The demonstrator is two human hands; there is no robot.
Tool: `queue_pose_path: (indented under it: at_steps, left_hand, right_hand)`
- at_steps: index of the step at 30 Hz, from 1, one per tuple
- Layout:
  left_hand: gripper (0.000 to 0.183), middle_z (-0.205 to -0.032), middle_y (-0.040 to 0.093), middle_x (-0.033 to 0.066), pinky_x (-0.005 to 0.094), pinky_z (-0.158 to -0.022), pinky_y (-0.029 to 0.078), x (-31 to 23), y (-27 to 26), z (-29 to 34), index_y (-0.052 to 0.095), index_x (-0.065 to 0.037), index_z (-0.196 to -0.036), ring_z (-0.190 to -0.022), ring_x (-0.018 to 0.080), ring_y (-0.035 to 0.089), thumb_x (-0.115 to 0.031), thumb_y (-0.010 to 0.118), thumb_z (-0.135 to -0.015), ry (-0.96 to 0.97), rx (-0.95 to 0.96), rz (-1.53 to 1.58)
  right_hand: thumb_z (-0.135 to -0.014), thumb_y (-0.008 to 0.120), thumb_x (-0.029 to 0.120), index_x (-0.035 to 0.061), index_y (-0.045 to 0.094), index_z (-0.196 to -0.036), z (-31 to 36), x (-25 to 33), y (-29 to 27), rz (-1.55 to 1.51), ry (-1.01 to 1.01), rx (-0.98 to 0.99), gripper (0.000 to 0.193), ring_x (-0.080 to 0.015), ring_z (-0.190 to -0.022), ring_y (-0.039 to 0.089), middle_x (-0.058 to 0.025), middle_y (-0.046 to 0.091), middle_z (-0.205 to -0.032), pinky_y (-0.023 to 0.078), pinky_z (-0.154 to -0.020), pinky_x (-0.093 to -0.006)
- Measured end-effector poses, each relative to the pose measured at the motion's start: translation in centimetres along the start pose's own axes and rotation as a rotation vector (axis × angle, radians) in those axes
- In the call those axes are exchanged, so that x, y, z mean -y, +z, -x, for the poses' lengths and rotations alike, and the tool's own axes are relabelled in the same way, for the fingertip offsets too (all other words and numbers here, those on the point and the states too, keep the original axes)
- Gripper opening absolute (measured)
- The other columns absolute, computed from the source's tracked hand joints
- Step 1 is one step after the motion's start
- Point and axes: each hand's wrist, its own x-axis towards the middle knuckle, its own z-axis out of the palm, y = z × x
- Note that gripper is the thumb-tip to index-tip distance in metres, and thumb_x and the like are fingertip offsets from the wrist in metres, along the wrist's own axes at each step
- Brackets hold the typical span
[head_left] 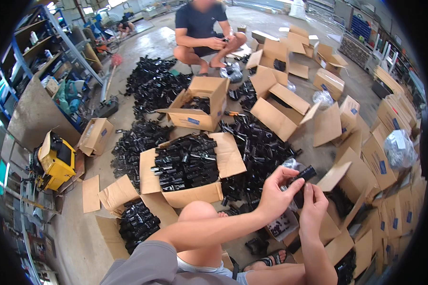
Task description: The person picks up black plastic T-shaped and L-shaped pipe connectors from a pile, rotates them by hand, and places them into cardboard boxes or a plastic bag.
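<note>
Right of frame centre, left hand [278, 190] gripping black tubular part [307, 172], seemingly steadying it; right hand [314, 198] pinching just below, contents hidden. Small-bits box [292, 227] sitting beneath, apparently for easy reach; open carton [193, 195] holding similar parts at centre.

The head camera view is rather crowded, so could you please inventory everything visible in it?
Small cylindrical part: one, black, at the left hand's fingertips
Loose small parts: uncountable, black, heaped across the centre floor
Open cardboard boxes: many, brown, centre and right
Plastic bags: several, clear, among the boxes
Boxy machine: one, yellow and black, left
Metal-framed shelving: one unit visible, blue, upper left
Concrete floor: one, grey, underneath
Crouching co-worker: one, dark shirt, top centre
Distant person: one, colours unclear, upper left
Small background items: uncounted, mixed, around edges
Left hand: one, bare, right of centre
Right hand: one, bare, beside it
Sandal: one clearly visible, black, bottom
</note>
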Motion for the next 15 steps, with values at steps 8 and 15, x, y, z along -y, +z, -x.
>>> queue_pose_path:
  at_steps: [8, 15]
  left_hand:
    - [0.02, -0.093, 0.065, 0.001, 0.0237, -0.075, 0.047, -0.7, 0.1, 0.1, 0.063, 0.0, -0.106, -0.084, 0.0065, 0.057, -0.005, 0.075, -0.092, 0.02, -0.049, -0.016]
    - [0.02, -0.093, 0.065, 0.0008, 0.0227, -0.074, 0.047, -0.8, 0.1, 0.1, 0.062, 0.0, -0.107, -0.084, 0.0055, 0.057, -0.004, 0.074, -0.092, 0.043, -0.014, -0.013]
  right_hand:
    - [-0.099, 0.068, 0.013, -0.0059, 0.069, -0.108, 0.0, 0.3, 0.3, -0.073, 0.011, -0.008, 0.021, -0.0073, -0.083, 0.06, -0.0043, 0.07, -0.093, 0.048, -0.075, -0.0235]
    - [-0.102, 0.064, 0.016, -0.0042, 0.067, -0.107, -0.4, -0.6, -0.5, -0.118, 0.055, 0.066, 0.021, -0.0059, -0.085, 0.059, -0.003, 0.068, -0.096, 0.047, -0.076, -0.0223]
